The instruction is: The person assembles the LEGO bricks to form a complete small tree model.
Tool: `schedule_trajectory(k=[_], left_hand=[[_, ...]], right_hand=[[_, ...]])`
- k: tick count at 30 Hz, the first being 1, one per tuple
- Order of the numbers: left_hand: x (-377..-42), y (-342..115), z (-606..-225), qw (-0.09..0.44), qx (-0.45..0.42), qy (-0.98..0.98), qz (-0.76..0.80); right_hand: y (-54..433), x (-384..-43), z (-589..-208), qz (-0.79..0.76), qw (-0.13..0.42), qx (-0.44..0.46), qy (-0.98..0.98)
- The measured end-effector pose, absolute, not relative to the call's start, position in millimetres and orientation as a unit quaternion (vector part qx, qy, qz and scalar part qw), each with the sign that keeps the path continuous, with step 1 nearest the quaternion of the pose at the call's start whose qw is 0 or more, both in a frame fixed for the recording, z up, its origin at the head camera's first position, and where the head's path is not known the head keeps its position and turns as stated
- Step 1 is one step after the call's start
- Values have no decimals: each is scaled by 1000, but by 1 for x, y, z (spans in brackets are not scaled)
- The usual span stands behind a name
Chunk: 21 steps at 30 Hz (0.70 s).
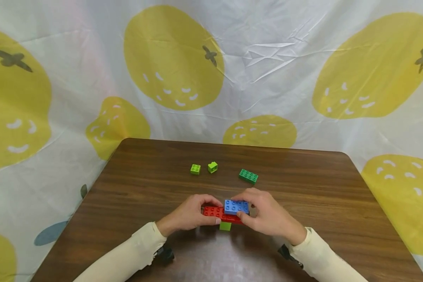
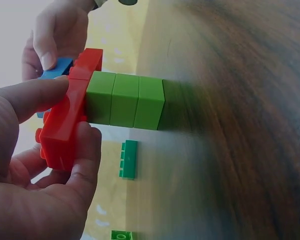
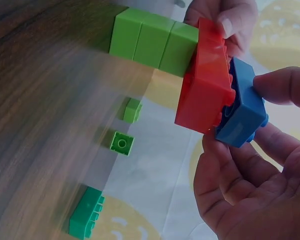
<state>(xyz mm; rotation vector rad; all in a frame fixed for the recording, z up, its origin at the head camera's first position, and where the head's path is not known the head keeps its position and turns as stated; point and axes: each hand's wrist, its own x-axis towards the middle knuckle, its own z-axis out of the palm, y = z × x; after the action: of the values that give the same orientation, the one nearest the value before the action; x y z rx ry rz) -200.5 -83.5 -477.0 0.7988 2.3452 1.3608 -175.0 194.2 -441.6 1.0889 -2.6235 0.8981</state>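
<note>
Red toy bricks [image 2: 65, 117] lie end to end across the top of a light-green brick column [image 2: 125, 100], which stands on the table. My left hand [image 1: 188, 213] grips the left part of the red bricks between thumb and fingers. A blue brick [image 3: 242, 102] is pinched in my right hand [image 1: 268, 213], with its studs facing up. It sits over the right part of the red bricks, slightly tilted, and a narrow gap shows between them in the right wrist view. My right fingertips [image 3: 215, 150] are close under the red brick's edge.
Toward the back of the wooden table [image 1: 155, 176] are two small light-green bricks, one upright [image 1: 195, 169] and one on its side [image 1: 212, 167]. A longer dark-green brick [image 1: 248, 176] lies to their right. A fruit-patterned cloth [image 1: 261, 86] hangs behind the table.
</note>
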Motion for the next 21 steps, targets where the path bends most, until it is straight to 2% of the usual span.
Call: schedule_trajectory(k=[21], left_hand=[[-201, -85, -477, 159, 270, 829, 463]], right_hand=[[182, -172, -447, 278, 103, 375, -878]])
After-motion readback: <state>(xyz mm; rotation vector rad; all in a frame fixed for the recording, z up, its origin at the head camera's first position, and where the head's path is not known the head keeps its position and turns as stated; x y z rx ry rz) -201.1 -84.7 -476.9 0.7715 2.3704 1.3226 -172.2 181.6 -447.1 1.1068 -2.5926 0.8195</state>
